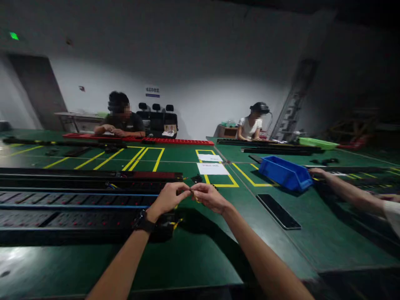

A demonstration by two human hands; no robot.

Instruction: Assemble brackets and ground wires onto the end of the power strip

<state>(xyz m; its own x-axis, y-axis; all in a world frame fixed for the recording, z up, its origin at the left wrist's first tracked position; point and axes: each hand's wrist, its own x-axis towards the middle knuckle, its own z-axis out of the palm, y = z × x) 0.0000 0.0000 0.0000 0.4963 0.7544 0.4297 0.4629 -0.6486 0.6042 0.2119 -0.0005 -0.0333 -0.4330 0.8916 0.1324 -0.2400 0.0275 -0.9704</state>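
"Small part (191,190): where is it held?"
"At nine o'clock from the blue bin (284,171), pinched between left hand (170,197) and right hand (211,196)."
"Handling?"
"Judged light, probably stiff; its edges should be gripped."

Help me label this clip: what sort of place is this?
Probably an assembly workshop: a green table marked with yellow lines, long black rails with wires, and a blue bin.

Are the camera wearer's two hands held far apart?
No, the left hand and right hand are close together above the green table.
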